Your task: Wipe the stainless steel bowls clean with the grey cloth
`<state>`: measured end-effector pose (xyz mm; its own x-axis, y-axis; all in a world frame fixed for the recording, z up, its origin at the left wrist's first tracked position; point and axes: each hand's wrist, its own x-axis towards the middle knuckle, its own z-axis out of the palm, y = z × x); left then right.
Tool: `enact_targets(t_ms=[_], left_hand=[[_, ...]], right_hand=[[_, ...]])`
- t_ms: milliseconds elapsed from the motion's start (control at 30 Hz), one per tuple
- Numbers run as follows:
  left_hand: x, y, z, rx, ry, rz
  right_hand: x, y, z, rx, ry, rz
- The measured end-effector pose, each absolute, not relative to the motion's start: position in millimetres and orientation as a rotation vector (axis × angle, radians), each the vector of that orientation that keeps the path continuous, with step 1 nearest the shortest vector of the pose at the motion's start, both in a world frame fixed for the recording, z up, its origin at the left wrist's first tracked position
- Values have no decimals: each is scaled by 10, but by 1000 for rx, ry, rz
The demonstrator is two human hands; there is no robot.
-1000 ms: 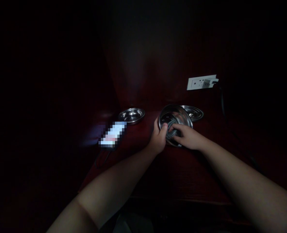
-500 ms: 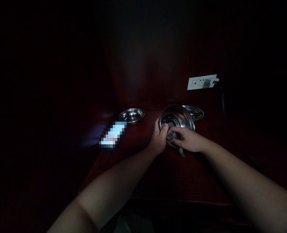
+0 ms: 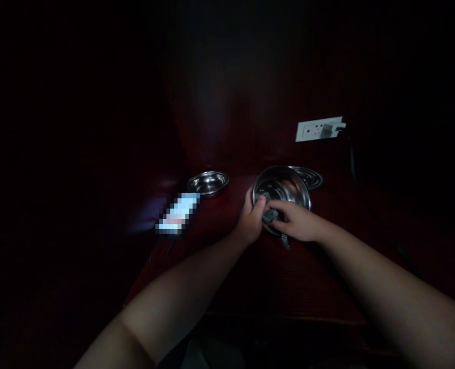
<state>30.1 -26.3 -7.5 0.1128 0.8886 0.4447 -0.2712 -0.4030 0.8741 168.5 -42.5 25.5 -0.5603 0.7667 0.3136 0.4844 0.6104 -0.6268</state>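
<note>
A shiny metal bowl is tilted with its mouth toward me. Gripping its left rim is my left hand, the thumb over the edge and the fingers behind the wall. My right hand is closed on a grey patterned cloth and presses it at the near inner side of the bowl. One end of the cloth hangs below the rim. The bowl's underside and some right fingertips are hidden.
On the dark red table a shallow metal dish stands at the back left, a lit phone with a cable before it. A round metal lid or plate lies behind the bowl. A wall socket holds a plug with a cord.
Both hands keep their hold on the bowl and the cloth, with barely any shift. The whole view has moved very slightly.
</note>
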Motion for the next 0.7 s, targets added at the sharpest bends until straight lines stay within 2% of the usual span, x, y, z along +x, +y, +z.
enact_targets(t_ms=[700], left_hand=[[330, -234, -115, 1335, 578, 1476]], right_hand=[[1629, -409, 235, -841, -2120, 305]])
